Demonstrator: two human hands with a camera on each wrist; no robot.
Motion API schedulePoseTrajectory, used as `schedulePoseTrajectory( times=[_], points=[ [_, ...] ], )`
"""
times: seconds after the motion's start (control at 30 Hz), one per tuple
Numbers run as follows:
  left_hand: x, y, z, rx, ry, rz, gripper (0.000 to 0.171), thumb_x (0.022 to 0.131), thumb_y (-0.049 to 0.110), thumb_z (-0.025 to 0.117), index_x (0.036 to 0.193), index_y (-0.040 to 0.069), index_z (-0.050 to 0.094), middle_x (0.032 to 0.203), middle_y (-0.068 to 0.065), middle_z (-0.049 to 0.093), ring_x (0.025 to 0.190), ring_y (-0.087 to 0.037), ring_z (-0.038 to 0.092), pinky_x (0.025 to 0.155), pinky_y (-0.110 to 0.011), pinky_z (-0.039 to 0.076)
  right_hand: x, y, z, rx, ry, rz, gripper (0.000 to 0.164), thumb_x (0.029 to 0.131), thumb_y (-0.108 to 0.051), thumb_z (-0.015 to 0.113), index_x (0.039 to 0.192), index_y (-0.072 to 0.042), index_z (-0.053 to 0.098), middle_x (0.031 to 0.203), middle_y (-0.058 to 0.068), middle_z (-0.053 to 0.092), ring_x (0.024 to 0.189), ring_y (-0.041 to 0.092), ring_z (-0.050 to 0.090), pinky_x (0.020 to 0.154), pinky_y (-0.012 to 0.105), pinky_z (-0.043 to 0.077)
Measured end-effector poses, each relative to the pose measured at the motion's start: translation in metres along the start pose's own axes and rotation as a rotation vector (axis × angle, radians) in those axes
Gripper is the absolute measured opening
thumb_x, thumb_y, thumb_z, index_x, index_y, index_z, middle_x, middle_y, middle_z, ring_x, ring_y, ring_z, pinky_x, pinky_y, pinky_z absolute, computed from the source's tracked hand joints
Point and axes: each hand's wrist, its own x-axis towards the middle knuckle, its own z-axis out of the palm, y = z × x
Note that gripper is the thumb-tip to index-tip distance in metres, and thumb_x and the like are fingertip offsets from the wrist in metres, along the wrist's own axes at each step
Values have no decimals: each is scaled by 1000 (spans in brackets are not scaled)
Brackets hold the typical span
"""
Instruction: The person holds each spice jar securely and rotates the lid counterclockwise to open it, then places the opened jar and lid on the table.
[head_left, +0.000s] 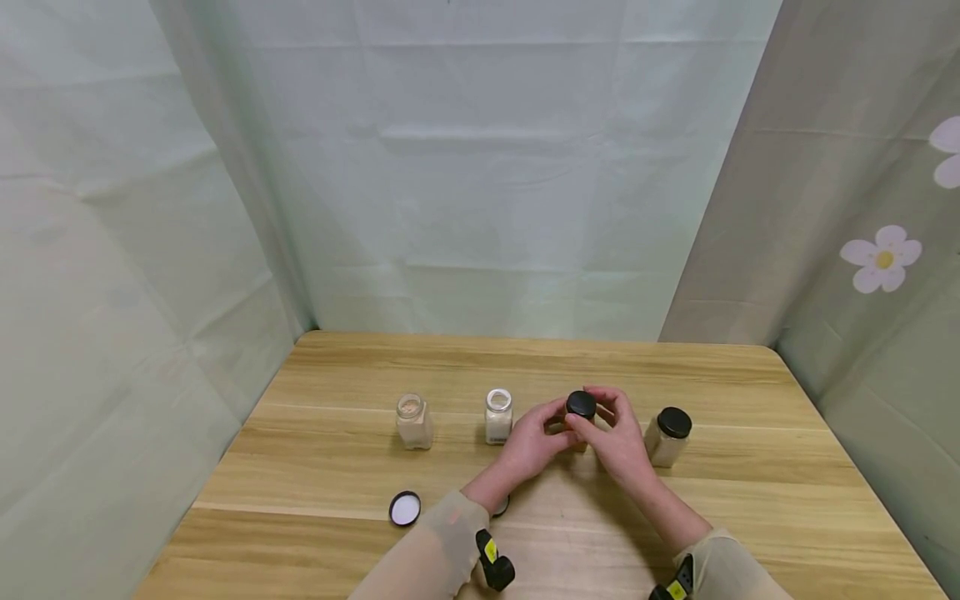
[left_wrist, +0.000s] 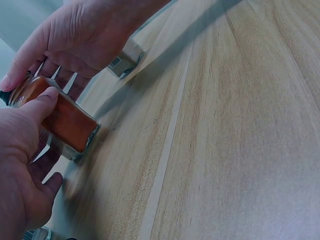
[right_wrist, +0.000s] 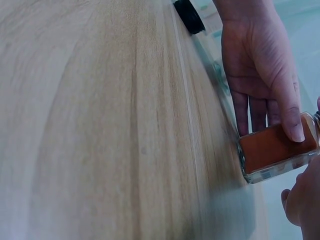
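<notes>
I have both hands on a jar of orange-red powder (left_wrist: 67,120), toward the back of the worktop (head_left: 750,508) and a little right of the middle. My left hand (head_left: 531,440) grips the glass body: the thumb presses flat on the near face, and the other fingers reach round behind it, slightly apart from one another. My right hand (head_left: 619,435) is at the top, where thumb and fingers pinch the black lid (head_left: 581,404) from opposite sides, the thumb on the near edge and the fingers round the far side. The lid sits on the jar's mouth; I cannot tell whether it is tight or loose. The jar's base is down at the worktop, though I cannot make out whether it rests fully on it.

Just right of my right hand stands a capped jar (head_left: 665,446) with pale contents and its own black top. Just left of my left hand is an uncapped jar of white stuff (head_left: 498,419), and farther left, well apart, another uncapped jar of beige powder (head_left: 414,423). In front of that one, a loose lid (head_left: 405,508) lies with its white lining up. Another loose lid pokes out beside my left wrist, mostly hidden. I wear a dark strap with a yellow patch over each sleeve.
</notes>
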Motion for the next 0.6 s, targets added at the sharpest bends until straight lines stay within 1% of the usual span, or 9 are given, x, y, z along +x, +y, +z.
schedulePoseTrajectory(
  times=[0.27,0.47,0.6],
  points=[
    [0,1,-1,-9,-6,7,51,92,30,80,140,23,64,125,4,68,123,-13,58,108,-38,43,0,2,0,1,2,-25,53,90,-19,82,129,-3,51,143,10,51,139,35,40,113,61,31],
    [-1,1,-1,-2,-2,-5,52,92,33,80,140,24,64,125,6,68,125,-14,57,109,-41,42,0,2,0,2,1,-44,51,91,-17,81,130,-3,52,142,11,52,138,35,40,113,62,31],
    [-1,1,-1,-9,-1,-21,53,91,34,80,141,26,63,126,6,67,125,-14,57,109,-41,42,0,1,0,-2,-2,-41,52,91,-18,80,133,-4,52,142,12,51,139,38,39,112,62,33]
  ],
)
